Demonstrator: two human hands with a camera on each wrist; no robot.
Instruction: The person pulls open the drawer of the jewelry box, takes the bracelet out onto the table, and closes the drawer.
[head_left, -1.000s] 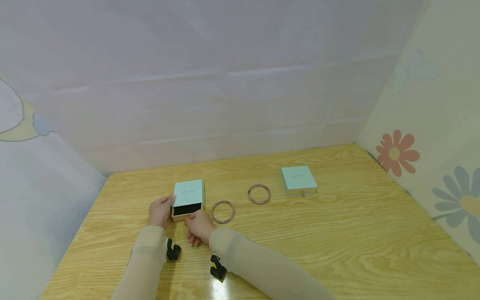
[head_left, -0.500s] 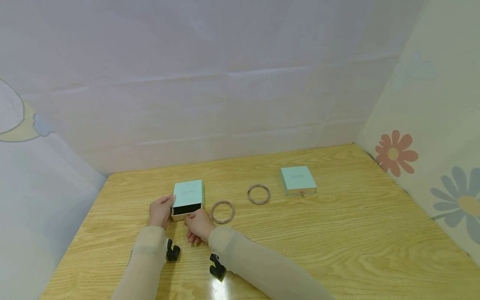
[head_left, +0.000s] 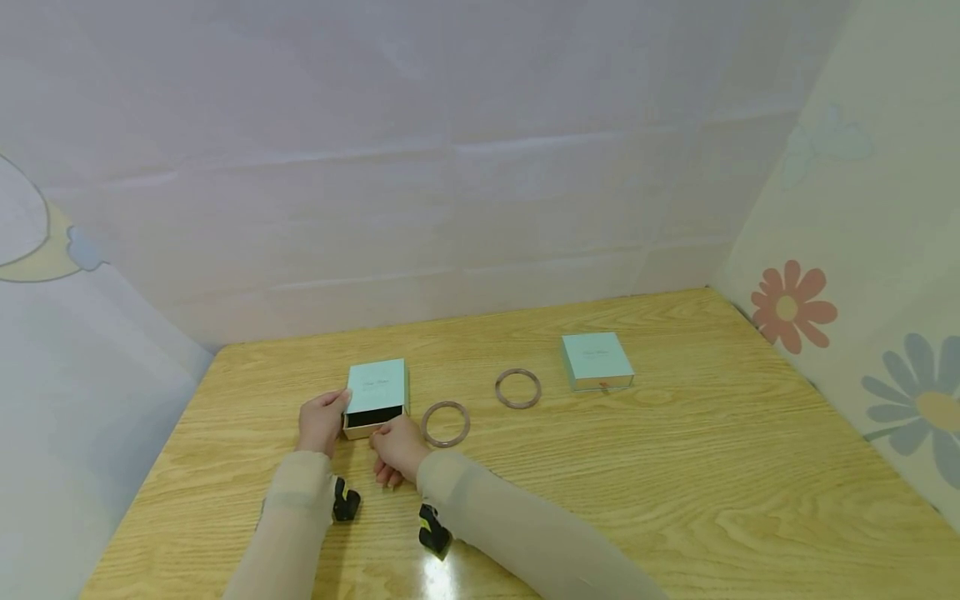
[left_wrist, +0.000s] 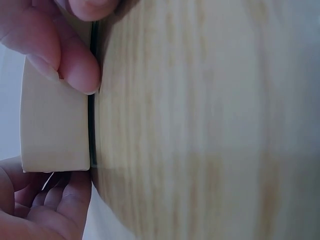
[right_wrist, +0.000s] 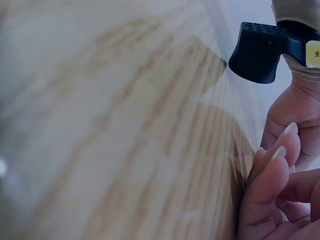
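Observation:
A pale mint gift box (head_left: 377, 385) with a sliding drawer lies at the left of the table in the head view. Its cream-fronted drawer (left_wrist: 55, 125) is pulled partly out toward me, showing a black inside. My left hand (head_left: 321, 423) grips the box along its left side. At the drawer's front, the fingertips of my right hand (head_left: 399, 450) pinch near the middle of the edge; whatever small pull they hold is hidden. Just right of the box lies a pinkish bangle (head_left: 428, 409), and a second bangle (head_left: 499, 382) lies farther back.
Another mint gift box (head_left: 597, 357), its drawer closed, sits at the back right with a small orange tab in front. The wooden table (head_left: 675, 483) meets a pale cloth wall at its back edge. Flower-patterned cloth (head_left: 862, 208) hangs along the right.
The drawer's front has shifted back very slightly toward its sleeve. Both hands keep almost the same places, and the bangles and the other box stay put.

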